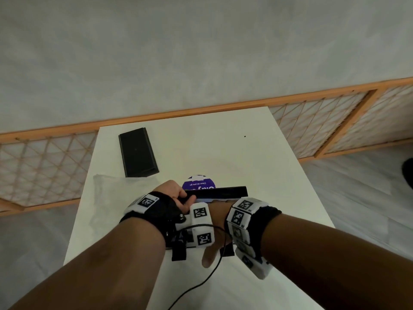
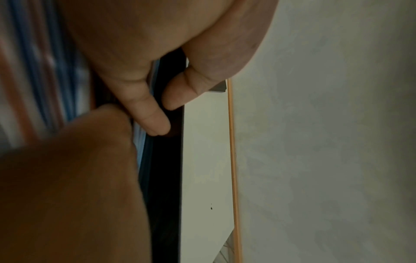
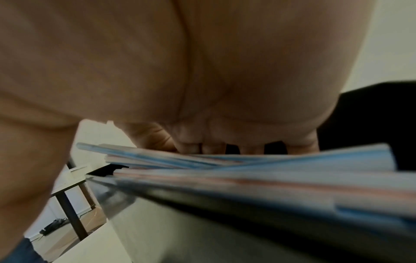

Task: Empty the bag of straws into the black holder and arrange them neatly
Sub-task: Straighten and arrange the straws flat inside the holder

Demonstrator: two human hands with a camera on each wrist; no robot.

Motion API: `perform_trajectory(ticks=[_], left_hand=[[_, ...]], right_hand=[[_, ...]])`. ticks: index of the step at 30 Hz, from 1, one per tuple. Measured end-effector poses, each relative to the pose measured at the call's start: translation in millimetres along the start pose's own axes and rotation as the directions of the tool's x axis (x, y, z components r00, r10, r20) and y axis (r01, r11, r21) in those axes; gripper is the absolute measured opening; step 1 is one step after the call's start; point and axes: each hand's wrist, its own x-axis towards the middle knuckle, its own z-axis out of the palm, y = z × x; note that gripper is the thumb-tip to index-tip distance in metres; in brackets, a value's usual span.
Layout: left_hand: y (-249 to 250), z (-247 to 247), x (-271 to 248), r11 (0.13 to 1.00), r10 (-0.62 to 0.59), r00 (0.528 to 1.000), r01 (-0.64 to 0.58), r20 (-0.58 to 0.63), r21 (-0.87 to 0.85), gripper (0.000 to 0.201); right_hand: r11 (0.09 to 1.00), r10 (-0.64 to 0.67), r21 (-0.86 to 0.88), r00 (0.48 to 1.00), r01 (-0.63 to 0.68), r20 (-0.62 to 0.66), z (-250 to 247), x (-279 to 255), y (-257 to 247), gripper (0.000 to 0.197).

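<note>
Straws [image 3: 247, 170] already lie in the holder [image 1: 223, 190], low centre of the head view. My left hand [image 1: 176, 195] grips its end; right hand [image 3: 202, 89] lies flat on them. I'd say only neatening remains

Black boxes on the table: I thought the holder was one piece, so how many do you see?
2. One black box lies flat at the table's far left, untouched. The other is near the middle, gripped by the left hand, with straws in it.
</note>
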Motion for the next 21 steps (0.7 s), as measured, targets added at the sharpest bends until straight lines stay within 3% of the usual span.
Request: perform_trajectory(ticks=[2, 3, 4, 5, 6, 7, 8, 10, 12, 13, 15, 18, 21], left_hand=[[-1, -2, -3, 0.941, 0.075, 0.996, -0.059, -0.037, 0.333, 0.045], [-1, -4, -11, 0.831, 0.182, 0.982, -0.126, -0.052, 0.542, 0.04], [-1, -4, -17, 0.688, 0.192, 0.981, -0.153, 0.026, 0.71, 0.041], [-2, -4, -23, 0.632, 0.221, 0.975, -0.159, 0.021, 0.758, 0.041], [-4, -5, -15, 0.686, 0.207, 0.978, -0.167, 0.03, 0.708, 0.042], [-8, -3, -10, 0.869, 0.173, 0.985, -0.137, -0.031, 0.476, 0.04], [-9, 0, -5, 0.98, 0.1, 0.992, -0.084, -0.078, 0.179, 0.048], [-11, 4, -4, 0.999, 0.008, 0.997, -0.004, -0.076, 0.051, 0.067], [-9, 2, -10, 0.961, 0.098, 0.986, -0.058, -0.135, 0.272, 0.047], [-7, -2, -14, 0.868, 0.248, 0.96, -0.163, -0.126, 0.47, 0.041], [-7, -8, -28, 0.668, 0.277, 0.961, -0.18, -0.016, 0.722, 0.045], [-8, -12, -25, 0.69, 0.28, 0.96, -0.185, -0.022, 0.7, 0.042], [-13, -11, -17, 0.718, 0.325, 0.946, -0.246, -0.002, 0.652, 0.037]], right_hand=[[0.997, -0.053, -0.061, 0.998, 0.054, 0.025, -2, -1, 1, 0.107], [0.999, -0.033, -0.041, 0.998, 0.035, 0.046, 0, -1, 0, 0.104], [0.998, -0.033, -0.044, 0.998, 0.035, 0.045, 0, -1, -2, 0.101], [0.997, -0.056, -0.057, 0.998, 0.057, 0.024, 2, 0, -1, 0.1], [0.995, -0.066, -0.078, 0.998, 0.068, 0.02, 3, 0, -1, 0.1], [0.996, -0.041, -0.074, 0.999, 0.042, 0.02, 4, -1, 0, 0.099], [0.998, -0.007, -0.06, 1.0, 0.008, 0.019, 5, -3, 1, 0.099], [0.998, 0.025, -0.05, 0.999, -0.024, 0.02, 7, -3, 3, 0.101], [0.997, 0.014, -0.071, 1.0, -0.014, 0.005, 12, 2, 4, 0.108], [0.997, 0.008, -0.074, 1.0, -0.008, -0.007, 16, 5, 7, 0.111], [0.998, 0.005, -0.065, 1.0, -0.006, -0.027, 19, 11, 13, 0.108], [0.999, 0.006, -0.049, 0.998, -0.009, -0.061, 22, 14, 14, 0.099], [0.998, 0.048, -0.034, 0.996, -0.05, -0.069, 27, 14, 14, 0.103]])
